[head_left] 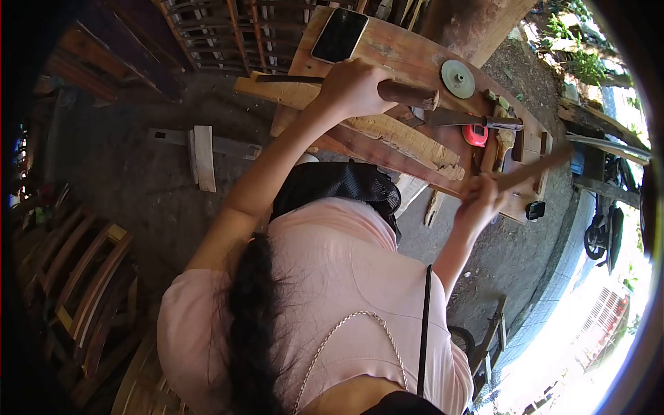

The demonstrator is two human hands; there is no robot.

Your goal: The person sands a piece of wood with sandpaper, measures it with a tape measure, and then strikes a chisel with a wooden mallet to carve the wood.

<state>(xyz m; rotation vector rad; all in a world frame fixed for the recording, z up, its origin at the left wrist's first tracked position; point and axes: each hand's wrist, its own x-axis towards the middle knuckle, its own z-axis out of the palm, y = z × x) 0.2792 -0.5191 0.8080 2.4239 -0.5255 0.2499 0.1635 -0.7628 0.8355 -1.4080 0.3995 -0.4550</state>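
My left hand (pixel 356 88) is closed around a chisel. Its thick wooden handle (pixel 408 95) sticks out to the right, and a dark narrow blade (pixel 287 79) extends left over a pale length of wood (pixel 277 91). Rough, curved edges show on the wood (pixel 408 146) nearer my body. Lower right, my right hand (pixel 477 200) grips a wooden stick (pixel 536 169), blurred by motion and angled up to the right. Beneath both hands lies a wooden bench (pixel 401 45).
On the bench are a phone (pixel 340 34), a pale round disc (pixel 458 78), a red tape measure (pixel 474 135), a dark metal tool (pixel 449 117) and a small black object (pixel 535 210). Wooden frames (pixel 86 283) stand at left. A thick post (pixel 477 28) rises behind the bench.
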